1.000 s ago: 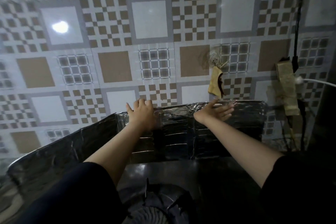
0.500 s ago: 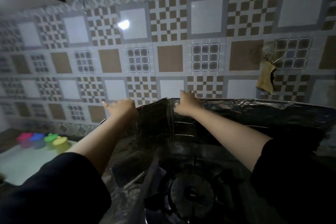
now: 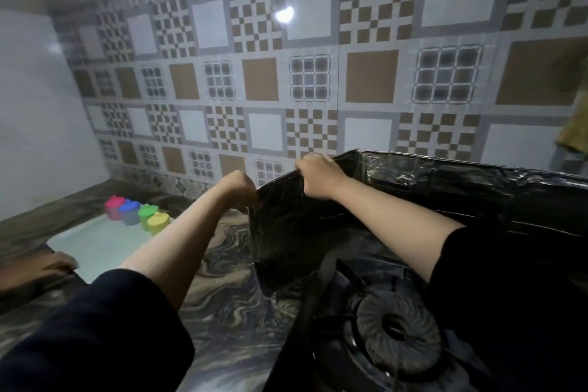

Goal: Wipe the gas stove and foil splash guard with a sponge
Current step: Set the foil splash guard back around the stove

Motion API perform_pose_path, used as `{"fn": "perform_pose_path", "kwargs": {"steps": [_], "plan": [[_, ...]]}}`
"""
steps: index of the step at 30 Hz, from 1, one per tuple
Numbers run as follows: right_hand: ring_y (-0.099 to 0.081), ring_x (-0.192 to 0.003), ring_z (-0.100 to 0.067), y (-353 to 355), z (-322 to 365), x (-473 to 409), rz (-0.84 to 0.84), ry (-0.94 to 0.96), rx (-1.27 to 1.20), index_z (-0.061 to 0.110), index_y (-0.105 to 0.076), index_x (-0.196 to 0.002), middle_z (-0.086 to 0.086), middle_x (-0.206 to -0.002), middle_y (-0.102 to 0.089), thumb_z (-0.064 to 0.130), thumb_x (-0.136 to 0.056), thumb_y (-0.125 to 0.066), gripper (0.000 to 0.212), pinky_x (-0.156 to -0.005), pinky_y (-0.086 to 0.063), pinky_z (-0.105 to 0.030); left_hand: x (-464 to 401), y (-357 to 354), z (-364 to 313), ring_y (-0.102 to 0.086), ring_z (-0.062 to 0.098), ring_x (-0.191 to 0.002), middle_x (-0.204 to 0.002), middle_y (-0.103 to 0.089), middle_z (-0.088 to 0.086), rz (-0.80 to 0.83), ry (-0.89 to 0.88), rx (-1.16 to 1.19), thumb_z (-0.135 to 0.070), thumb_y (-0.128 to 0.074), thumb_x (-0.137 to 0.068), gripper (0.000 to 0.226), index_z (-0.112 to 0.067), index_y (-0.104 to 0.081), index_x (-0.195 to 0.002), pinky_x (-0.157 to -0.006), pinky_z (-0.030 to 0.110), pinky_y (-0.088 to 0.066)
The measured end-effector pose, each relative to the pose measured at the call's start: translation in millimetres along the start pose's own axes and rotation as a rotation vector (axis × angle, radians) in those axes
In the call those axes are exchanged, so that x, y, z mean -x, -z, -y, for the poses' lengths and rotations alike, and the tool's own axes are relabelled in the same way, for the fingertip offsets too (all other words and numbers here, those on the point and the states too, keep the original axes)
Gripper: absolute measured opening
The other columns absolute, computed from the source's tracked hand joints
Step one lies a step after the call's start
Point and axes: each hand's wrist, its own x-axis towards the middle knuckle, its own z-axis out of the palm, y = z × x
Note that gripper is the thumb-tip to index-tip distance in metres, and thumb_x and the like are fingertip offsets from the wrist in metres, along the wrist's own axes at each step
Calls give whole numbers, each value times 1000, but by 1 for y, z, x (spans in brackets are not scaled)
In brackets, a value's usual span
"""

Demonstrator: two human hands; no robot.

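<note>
- You are looking down at a dim kitchen counter, with a patterned tile wall filling the upper half of the frame.
- Your right hand (image 3: 318, 173), at the centre of the frame, has its fingers curled over the top edge of the foil splash guard (image 3: 429, 181), gripping its left side panel.
- Your left hand (image 3: 240, 189), just left of centre, sits at the outer edge of that same panel; its fingers are hidden behind the foil, so I cannot tell whether they grip or only press.
- The foil splash guard runs from the centre to the right edge of the frame, standing against the wall behind the gas stove (image 3: 394, 337), whose burner shows at the lower right.
- No sponge is visible anywhere in the frame.
- Four coloured lidded cups (image 3: 136, 215) stand on a white tray (image 3: 95, 248) at the left, well apart from the stove.
- Risk: the foil looks thin and creased, so pulling the panel hard could probably tear or crumple it.
- Risk: swinging the panel inward could catch it on the burner grate, or tip the whole guard forward onto the stove.
</note>
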Motion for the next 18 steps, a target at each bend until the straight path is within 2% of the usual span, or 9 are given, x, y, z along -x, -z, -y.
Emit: {"fn": "perform_pose_path", "kwargs": {"steps": [2,4,6,8,10,12,15,16,18], "plan": [[-50,-103,-31,0,-2,0,8,18,-10,16,-44,-82,-10,-97,-54,3,-74,-47,16,-104,-35,-46,9,1,-3,-57,4,-49,-66,-60,4,77,0,45,1,-63,-84,15,-6,-61,-70,-52,22,-48],[-48,-94,-29,2,-6,0,24,30,-35,18,-40,-74,-6,-88,-49,2,-71,-46,16,-99,-36,-44,15,-1,-3,-60,9,-59,-70,-60,1,124,20,121,-1,-58,-85,17,-12,-57,-72,-60,26,-43],[-45,-86,-27,7,-10,2,33,9,-88,18,-35,-68,-6,-83,-48,0,-70,-43,20,-88,-37,-39,17,-7,1,-58,14,-62,-75,-60,3,161,37,210,0,-54,-86,14,-12,-55,-79,-65,28,-42],[-46,-83,-28,13,-13,4,29,-30,-177,12,-39,-71,-8,-82,-49,-2,-73,-41,14,-73,-36,-33,19,-19,7,-55,16,-64,-81,-58,6,198,38,227,-2,-51,-88,11,-12,-55,-86,-60,28,-42],[-47,-81,-28,20,-15,6,28,-51,-235,9,-42,-74,-8,-82,-49,-3,-77,-39,12,-63,-35,-30,22,-35,13,-53,16,-66,-77,-56,6,232,35,202,-1,-56,-86,12,-13,-54,-83,-57,29,-44],[-47,-81,-26,23,-14,8,37,-59,-255,11,-43,-74,-8,-84,-49,-1,-78,-39,14,-62,-34,-29,28,-53,17,-52,16,-67,-72,-54,4,283,22,119,1,-61,-82,16,-12,-54,-76,-56,29,-44],[-45,-80,-25,24,-11,10,54,-63,-243,17,-37,-67,-5,-78,-46,0,-77,-38,20,-59,-31,-29,36,-82,25,-55,20,-78,-81,-57,5,363,33,74,3,-64,-80,17,-11,-55,-83,-65,31,-47],[-43,-79,-25,22,-10,12,56,-64,-232,17,-34,-65,-3,-73,-42,0,-77,-38,22,-58,-29,-29,39,-91,28,-55,19,-77,-81,-57,6,371,34,77,5,-64,-79,18,-11,-56,-81,-66,32,-47],[-40,-79,-24,21,-9,15,39,-62,-209,17,-31,-63,0,-68,-38,-1,-78,-39,24,-62,-28,-30,42,-104,34,-52,13,-62,-68,-55,3,346,-8,81,8,-65,-75,23,-12,-56,-68,-57,26,-44]]}}
